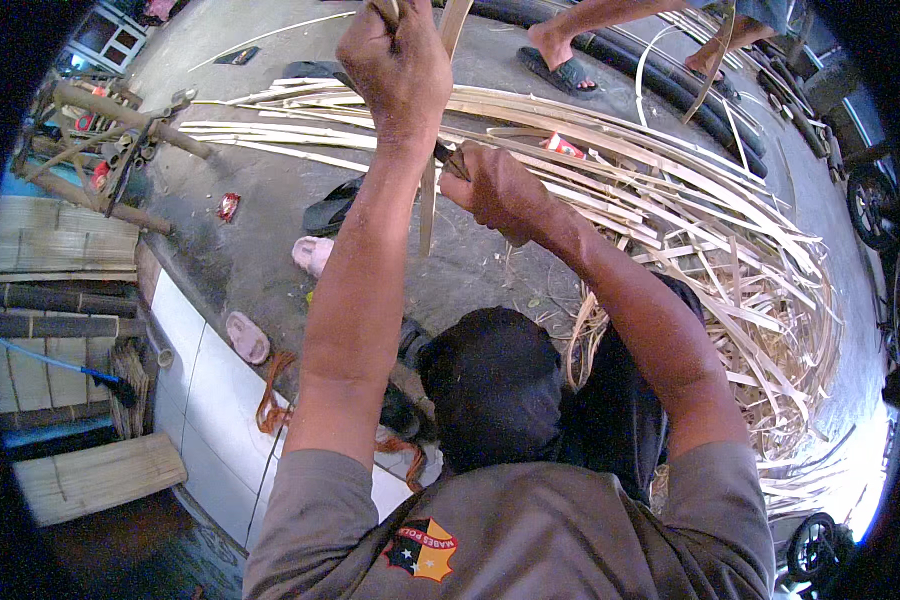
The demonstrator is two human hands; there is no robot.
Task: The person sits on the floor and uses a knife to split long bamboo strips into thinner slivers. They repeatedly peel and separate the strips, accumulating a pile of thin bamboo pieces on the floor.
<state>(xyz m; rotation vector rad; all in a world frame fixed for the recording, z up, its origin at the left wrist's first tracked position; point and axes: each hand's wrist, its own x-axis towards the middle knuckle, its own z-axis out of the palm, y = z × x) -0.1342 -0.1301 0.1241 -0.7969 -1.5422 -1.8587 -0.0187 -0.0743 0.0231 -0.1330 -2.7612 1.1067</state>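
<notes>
My left hand (395, 75) is raised at the top of the view, its fingers closed round a pale bamboo strip (427, 215). The strip passes behind my left wrist, and its lower end hangs below. My right hand (500, 192) is a fist round a knife. Only a short dark piece of the knife (443, 153) shows, right beside the strip and my left wrist; the rest is hidden by my hand and arm. Below both hands, many long split bamboo strips (610, 185) lie across the ground.
A tangled heap of bamboo shavings (760, 340) lies at the right. Another person's sandalled foot (560, 65) stands at the far side, near dark poles (670, 85). Pink slippers (247, 338) lie at the left by a white tiled ledge (205, 370). A wooden frame (120, 150) stands behind.
</notes>
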